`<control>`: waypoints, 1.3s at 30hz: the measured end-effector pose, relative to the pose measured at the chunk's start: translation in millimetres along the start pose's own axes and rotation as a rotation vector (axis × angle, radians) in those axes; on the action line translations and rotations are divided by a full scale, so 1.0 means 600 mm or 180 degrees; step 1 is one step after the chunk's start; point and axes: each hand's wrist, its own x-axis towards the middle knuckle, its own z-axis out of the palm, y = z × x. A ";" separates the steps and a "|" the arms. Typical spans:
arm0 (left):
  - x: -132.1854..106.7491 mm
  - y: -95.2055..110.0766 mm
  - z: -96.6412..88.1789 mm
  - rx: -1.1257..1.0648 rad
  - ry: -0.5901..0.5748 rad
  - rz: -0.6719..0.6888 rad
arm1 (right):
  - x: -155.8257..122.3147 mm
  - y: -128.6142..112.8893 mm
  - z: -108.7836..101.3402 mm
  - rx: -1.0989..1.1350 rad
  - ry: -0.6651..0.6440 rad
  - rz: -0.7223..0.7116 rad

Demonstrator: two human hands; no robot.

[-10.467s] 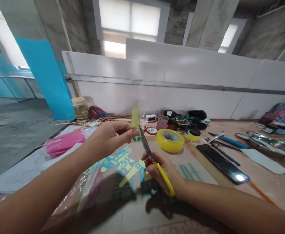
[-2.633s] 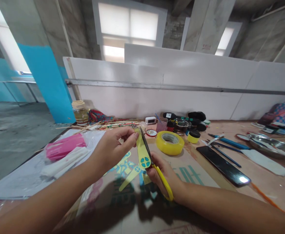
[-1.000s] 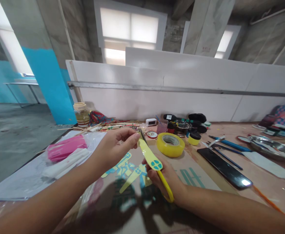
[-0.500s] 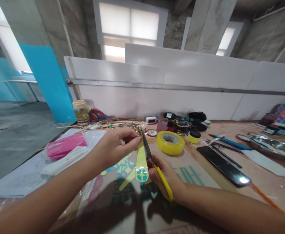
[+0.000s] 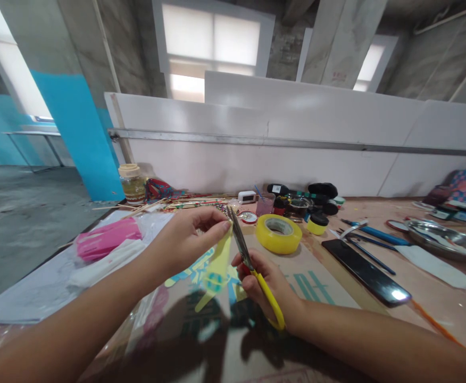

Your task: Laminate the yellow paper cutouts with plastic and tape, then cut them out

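You have two hands in view, one left hand (image 5: 191,231) and one right hand (image 5: 268,279), plus one pair of scissors (image 5: 246,256) and one yellow strip (image 5: 221,258). Around them you can count one tape roll (image 5: 279,245), one phone (image 5: 364,271), one pink packet (image 5: 107,239), one beige-lidded jar (image 5: 132,187) and one white device (image 5: 247,197). Your cut pieces (image 5: 196,272) overlap, so probably more than five.

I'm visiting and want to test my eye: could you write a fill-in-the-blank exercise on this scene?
The right hand holds scissors whose visible handle is ____.
The left hand pinches the pale yellow cutout by its ____ end, not its lower one.
The yellow jar has a ____ lid.
The tape roll lies to the ____ of that jar.
Missing words: yellow; upper; black; left.
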 end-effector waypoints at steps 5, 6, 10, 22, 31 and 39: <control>0.001 -0.003 -0.001 -0.0748 -0.0250 -0.0203 | 0.002 -0.014 0.000 -0.0262 0.0004 -0.0034; 0.002 -0.002 -0.002 -0.0888 -0.0320 -0.0250 | 0.002 -0.015 0.000 -0.0276 0.0017 -0.0029; 0.003 0.007 -0.008 -0.1175 -0.0482 -0.0421 | 0.003 -0.010 -0.001 -0.0232 0.0001 -0.0034; 0.002 0.011 -0.007 -0.0371 -0.0325 -0.0415 | 0.002 0.000 -0.006 -0.0318 -0.0195 -0.0303; -0.004 0.018 -0.002 -0.0156 -0.0132 -0.0167 | 0.002 0.007 -0.002 -0.0164 0.0055 -0.0197; -0.005 0.023 -0.006 -0.0167 -0.0075 -0.0145 | 0.008 0.000 -0.004 -0.0160 0.0065 -0.0198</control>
